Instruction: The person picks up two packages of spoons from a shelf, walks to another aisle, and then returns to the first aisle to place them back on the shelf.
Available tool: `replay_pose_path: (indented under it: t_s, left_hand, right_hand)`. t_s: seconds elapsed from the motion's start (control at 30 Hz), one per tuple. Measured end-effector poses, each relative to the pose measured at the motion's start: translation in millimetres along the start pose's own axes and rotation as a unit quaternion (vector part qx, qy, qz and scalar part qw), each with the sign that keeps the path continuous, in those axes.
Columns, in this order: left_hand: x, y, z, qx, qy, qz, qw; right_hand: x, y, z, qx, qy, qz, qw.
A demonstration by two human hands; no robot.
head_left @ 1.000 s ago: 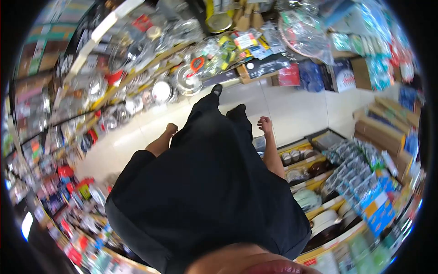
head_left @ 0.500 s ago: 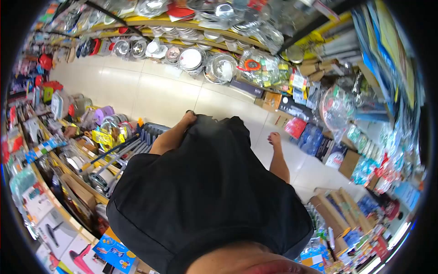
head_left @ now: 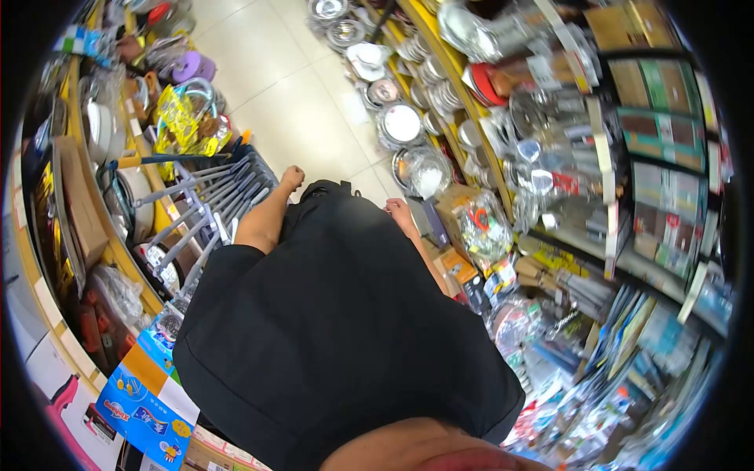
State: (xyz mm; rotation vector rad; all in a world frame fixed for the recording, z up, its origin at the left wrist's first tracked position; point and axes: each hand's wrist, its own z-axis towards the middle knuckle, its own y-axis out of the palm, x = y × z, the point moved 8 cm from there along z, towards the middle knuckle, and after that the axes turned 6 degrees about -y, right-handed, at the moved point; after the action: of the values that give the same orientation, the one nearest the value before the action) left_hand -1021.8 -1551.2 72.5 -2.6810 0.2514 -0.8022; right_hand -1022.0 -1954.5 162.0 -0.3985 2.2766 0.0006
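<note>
My left hand (head_left: 292,177) hangs beside my waist, its fingers curled into a loose fist with nothing visible in it. Close to its left stands a group of grey metal poles (head_left: 236,179) with plastic ends. My right hand (head_left: 399,210) is on the other side of my black shirt (head_left: 353,314), fingers slightly bent and apart, holding nothing that I can see. It is nearest to plastic-wrapped steel bowls (head_left: 424,171) on the lower shelf, and appears apart from them. A dark item (head_left: 326,188) at my waist is partly hidden by the shirt.
Tiled floor (head_left: 290,118) runs ahead between two shelf rows. At left are yellow-wrapped goods (head_left: 184,122), a purple roll-shaped item (head_left: 193,67) and a blue printed box (head_left: 145,400). At right, stacked plates (head_left: 444,94), bagged wares (head_left: 483,228) and flat packets (head_left: 660,196) crowd the shelves.
The view has turned to the right, so the aisle now runs upward and the right-hand shelves are closer. My right hand has swung forward and in toward my body; my left hand has drawn back slightly.
</note>
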Motion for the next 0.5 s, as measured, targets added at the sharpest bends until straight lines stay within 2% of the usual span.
replay_pose_path:
  t_s: [0.03,0.13,0.17,0.27,0.3,0.37,0.4,0.43,0.47,0.5]
  left_hand:
    - [-14.2,-22.7,11.6,0.026,-0.005,-0.013,1.000]
    - [-41.7,-78.6,4.3,0.057,-0.050,-0.028,0.997]
    - [-60.7,-86.5,12.7,0.046,-0.067,-0.067,0.994]
    - [-66.9,-114.5,-17.3,0.086,-0.105,-0.119,0.984]
    - [-88.1,-108.7,-13.3,0.077,-0.134,-0.171,0.973]
    - [-119.2,-100.0,1.3,0.085,-0.113,-0.174,0.974]
    - [-135.6,-89.2,11.1,0.091,-0.140,-0.132,0.977]
    - [-107.7,-91.4,-17.7,0.098,-0.169,-0.201,0.960]
    - [-97.3,-87.7,-29.2,0.082,-0.216,-0.221,0.948]
    - [-138.0,-65.4,10.9,0.085,-0.212,-0.138,0.964]
  right_hand:
    - [-20.9,15.3,11.3,-0.029,-0.005,-0.019,0.999]
    - [-59.3,24.3,41.4,-0.029,0.034,-0.052,0.998]
    - [-70.8,23.2,47.3,-0.028,0.046,-0.056,0.997]
    - [-81.7,13.5,77.0,-0.045,0.062,-0.084,0.994]
    - [-95.5,11.4,75.6,-0.036,0.086,-0.092,0.991]
    - [-109.0,9.3,93.8,-0.082,0.098,-0.151,0.980]
    - [-102.8,6.9,113.5,-0.083,0.089,-0.146,0.982]
    - [-99.7,5.7,130.6,-0.086,0.079,-0.140,0.983]
    - [-109.9,5.7,142.5,-0.090,0.079,-0.197,0.973]
    - [-126.6,10.7,155.0,-0.093,0.075,-0.250,0.961]
